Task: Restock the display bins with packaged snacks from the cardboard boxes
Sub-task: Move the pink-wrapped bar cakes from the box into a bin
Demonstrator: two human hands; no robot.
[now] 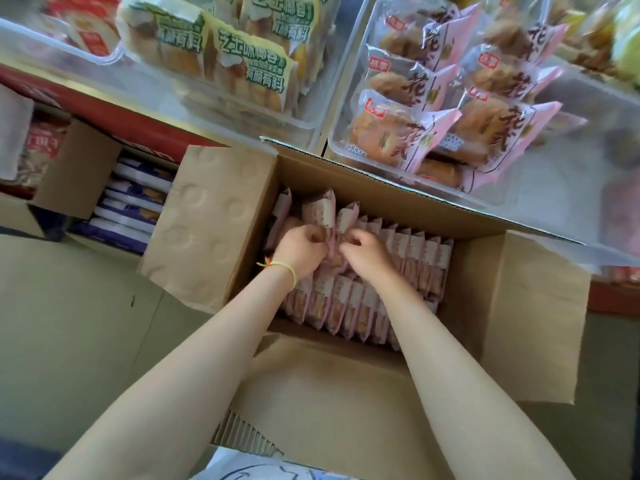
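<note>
An open cardboard box [519, 327] stands on the floor below the shelf, packed with rows of pink snack packets [408, 258] standing on edge. My left hand [301, 249] and my right hand [363, 252] are both down inside the box, side by side, fingers curled round a few packets [320, 211] that stick up above the rest. Above the box, a clear display bin [540, 181] holds the same pink packets [401, 133] lying flat, each showing a bun.
A second clear bin [242, 98] to the left holds green-and-white bread packets. Another open box [79, 168] at the left holds blue-and-white packets [135, 206]. The box flaps [207, 223] stand open on all sides. Pale floor lies at the left.
</note>
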